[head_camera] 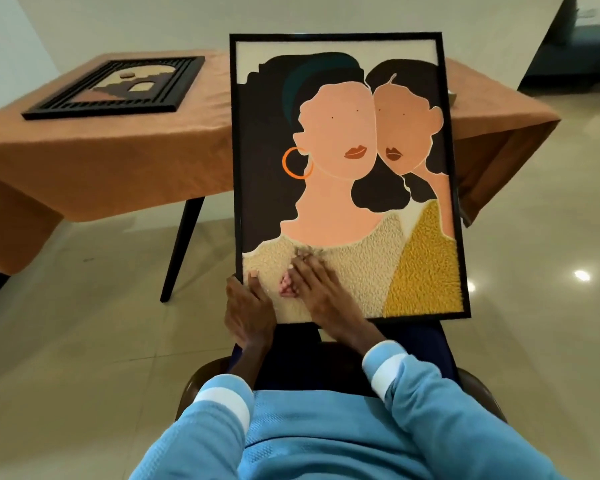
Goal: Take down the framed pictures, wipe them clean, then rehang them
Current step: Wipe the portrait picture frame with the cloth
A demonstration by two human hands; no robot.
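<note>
Two-women framed picture [347, 174]: landmark; stands on the person's lap, top tilted away, black thin frame.
Left hand [246, 306]: at the picture's lower-left corner, grips the frame edge, thumb over the front, other fingers hidden behind.
Right hand [316, 289]: flat on the picture's lower front, fingers straight and pressed together, tips pointing up-left.
Pink cloth [287, 289]: on the picture front, bunched at the right hand's thumb side, between both hands.
Slatted black-framed picture [118, 88]: behind-left of the landmark, lying flat on the table.
Table [118, 161]: behind the landmark, orange-brown tablecloth, dark legs.
</note>
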